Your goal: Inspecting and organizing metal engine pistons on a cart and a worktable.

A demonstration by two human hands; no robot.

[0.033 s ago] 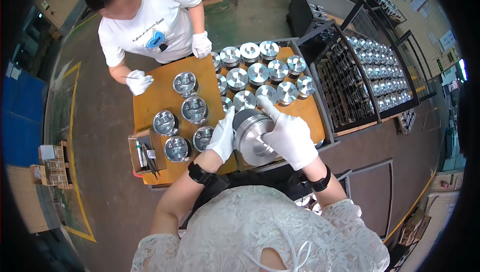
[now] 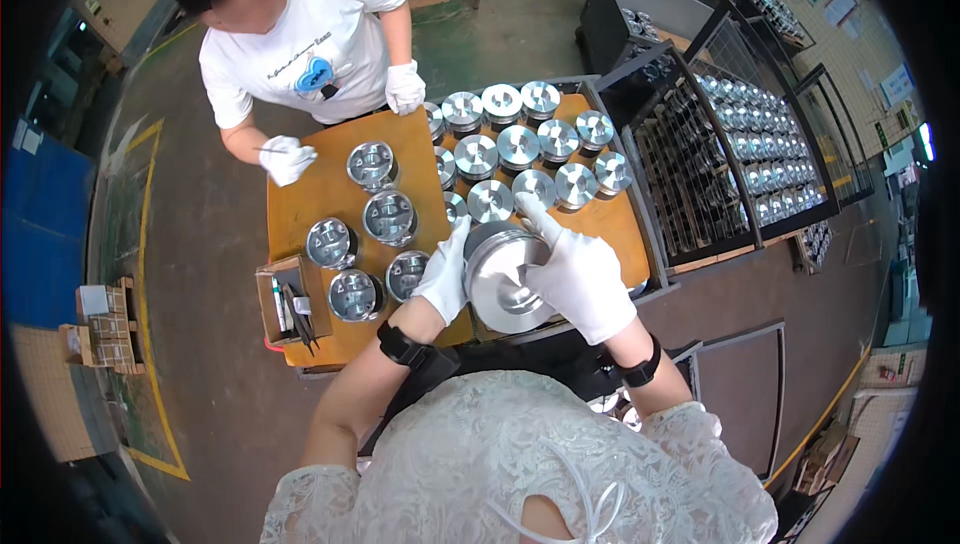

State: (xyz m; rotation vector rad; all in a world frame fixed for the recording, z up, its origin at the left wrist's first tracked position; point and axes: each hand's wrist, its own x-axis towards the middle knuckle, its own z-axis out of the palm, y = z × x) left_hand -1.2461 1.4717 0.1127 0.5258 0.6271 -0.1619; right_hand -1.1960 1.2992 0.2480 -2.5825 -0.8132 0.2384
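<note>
You look partway done with one shiny piston (image 2: 500, 289).
Your left hand (image 2: 445, 277) and right hand (image 2: 586, 284) curl round it; more pistons (image 2: 517, 147) stand nearby.

Bright silver on the piston (image 2: 508, 294), dark grey on its skirt (image 2: 490, 232)! White gloves (image 2: 595, 289) here, black wristbands (image 2: 645, 368), a whitish top (image 2: 560, 419) in floral lace. Orange-tan surface (image 2: 300, 219), yellow stripes (image 2: 158, 467) across grey-brown floor (image 2: 215, 344), and there's the co-worker's white T-shirt (image 2: 345, 4), blue print (image 2: 318, 74) at the chest!
</note>
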